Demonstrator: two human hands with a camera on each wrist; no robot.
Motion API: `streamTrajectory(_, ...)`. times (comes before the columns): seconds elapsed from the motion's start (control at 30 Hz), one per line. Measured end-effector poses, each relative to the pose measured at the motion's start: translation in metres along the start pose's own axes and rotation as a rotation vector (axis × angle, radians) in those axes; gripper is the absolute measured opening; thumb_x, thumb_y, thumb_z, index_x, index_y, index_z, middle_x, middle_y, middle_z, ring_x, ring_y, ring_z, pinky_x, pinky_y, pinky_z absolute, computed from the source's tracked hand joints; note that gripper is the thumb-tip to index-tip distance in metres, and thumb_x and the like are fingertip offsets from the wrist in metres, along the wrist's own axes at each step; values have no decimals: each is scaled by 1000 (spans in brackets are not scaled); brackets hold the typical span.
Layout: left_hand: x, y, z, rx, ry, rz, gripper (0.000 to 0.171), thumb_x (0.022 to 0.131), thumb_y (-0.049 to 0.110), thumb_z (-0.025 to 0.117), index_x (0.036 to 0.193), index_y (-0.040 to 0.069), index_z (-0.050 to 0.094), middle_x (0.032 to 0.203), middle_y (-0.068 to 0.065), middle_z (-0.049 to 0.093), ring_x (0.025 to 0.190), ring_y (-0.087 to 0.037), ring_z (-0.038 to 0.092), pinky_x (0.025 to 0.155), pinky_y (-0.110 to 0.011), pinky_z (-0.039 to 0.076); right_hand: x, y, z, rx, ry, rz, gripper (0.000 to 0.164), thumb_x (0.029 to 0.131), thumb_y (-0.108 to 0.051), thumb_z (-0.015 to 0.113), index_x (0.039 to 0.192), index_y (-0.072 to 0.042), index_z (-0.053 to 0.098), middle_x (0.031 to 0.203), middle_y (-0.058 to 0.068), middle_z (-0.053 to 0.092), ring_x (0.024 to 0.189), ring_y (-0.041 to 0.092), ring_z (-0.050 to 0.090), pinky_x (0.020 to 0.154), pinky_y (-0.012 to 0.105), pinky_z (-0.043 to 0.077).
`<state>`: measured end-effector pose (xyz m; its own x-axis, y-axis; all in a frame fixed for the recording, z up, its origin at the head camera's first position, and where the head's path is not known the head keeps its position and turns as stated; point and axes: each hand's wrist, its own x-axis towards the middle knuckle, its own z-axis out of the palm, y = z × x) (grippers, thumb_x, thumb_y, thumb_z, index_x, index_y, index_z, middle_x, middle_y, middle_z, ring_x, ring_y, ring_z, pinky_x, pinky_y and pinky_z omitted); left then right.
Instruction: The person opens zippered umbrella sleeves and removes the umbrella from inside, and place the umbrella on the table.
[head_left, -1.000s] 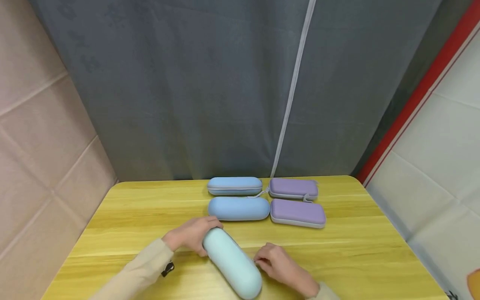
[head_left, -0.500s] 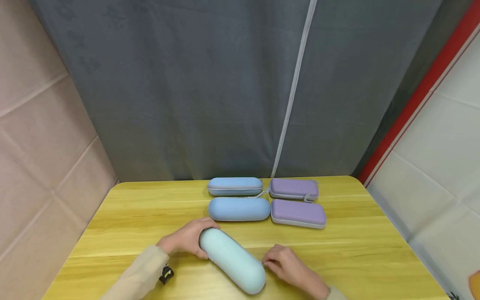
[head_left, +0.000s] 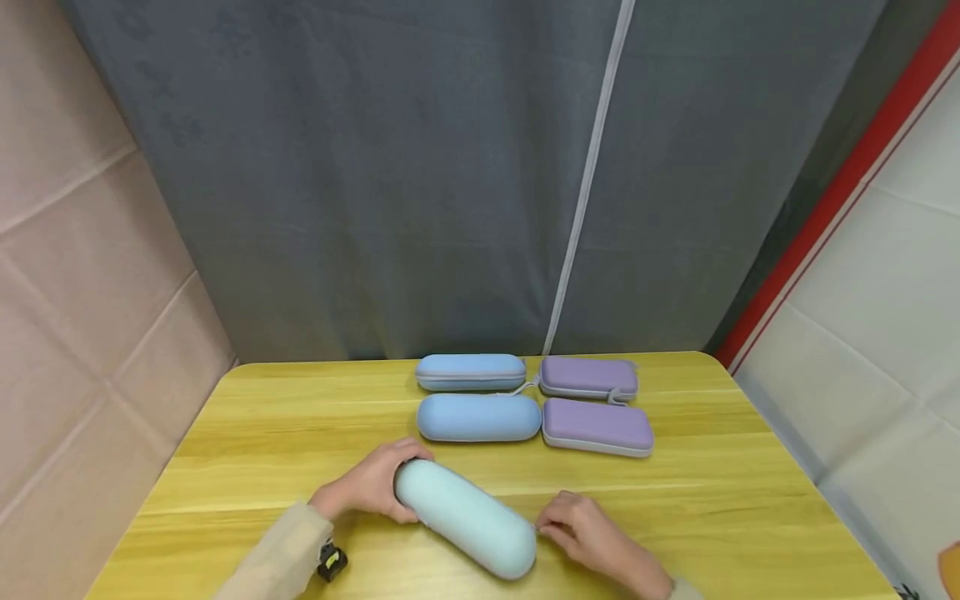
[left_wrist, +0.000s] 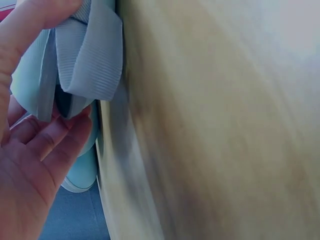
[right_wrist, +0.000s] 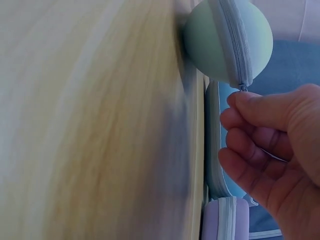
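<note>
A mint-green zip case [head_left: 465,517], rounded at both ends, lies slantwise near the table's front. My left hand [head_left: 375,485] grips its left end, thumb on the near side and fingers at the far side. In the left wrist view a grey ribbed strap loop [left_wrist: 97,57] hangs from that end, with a dark gap in the seam beside it. My right hand [head_left: 588,533] is at the case's right end. The right wrist view shows its thumb and forefinger pinching the small zipper pull [right_wrist: 243,88] at the bottom of the grey zipper [right_wrist: 236,42].
Behind the green case lie two blue cases, one at the back [head_left: 470,372] and one in front [head_left: 478,417]. To their right are two purple cases, a back one [head_left: 588,377] and a front one [head_left: 597,427]. A dark grey curtain [head_left: 375,183] hangs behind the wooden table [head_left: 262,433].
The green case has turned so that its right end swung right and away from me. My right hand moved right with that end; my left hand shifted slightly left, still gripping the case.
</note>
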<state>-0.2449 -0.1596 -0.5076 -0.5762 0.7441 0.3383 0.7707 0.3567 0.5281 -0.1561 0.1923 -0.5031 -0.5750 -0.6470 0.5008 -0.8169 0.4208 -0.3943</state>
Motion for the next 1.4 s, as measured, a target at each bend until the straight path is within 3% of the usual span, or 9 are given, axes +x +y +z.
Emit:
streamTrajectory(0.3,-6,7,3,22,33,-71,60,60,40,85,110,20,58,105,11,55,93,-7,54,80,-30,49,-12,-4,-3,25,-68,65,10,80,-2,70,83,-12,69,80,-8,66,76,0,54,65,9,43)
streamTrajectory(0.67,-12,19,7,70,105,-166,59,58,42,85,105,17,61,102,9,58,90,-8,56,77,-30,50,-12,-17,1,40,-30,124,12,77,1,71,81,-10,69,78,-7,65,74,0,56,61,12,45)
streamTrajectory(0.93,-15,29,14,94,169,-257,60,56,44,85,103,16,62,98,10,58,86,-9,57,74,-30,51,-8,-21,5,11,26,236,10,77,1,71,79,-9,71,76,-5,65,72,-1,54,58,15,46)
streamTrajectory(1.17,-15,39,18,126,195,-365,64,53,43,87,104,12,62,98,7,58,86,-12,58,75,-33,51,-3,-21,11,-34,88,226,11,74,2,73,77,-9,71,73,-6,65,68,-3,52,57,11,43)
streamTrajectory(1.4,-17,45,21,167,229,-395,64,52,44,86,103,12,62,95,8,57,83,-12,58,72,-32,51,5,-25,24,-88,169,213,13,69,2,76,74,-9,70,70,-6,63,65,-3,51,55,9,41)
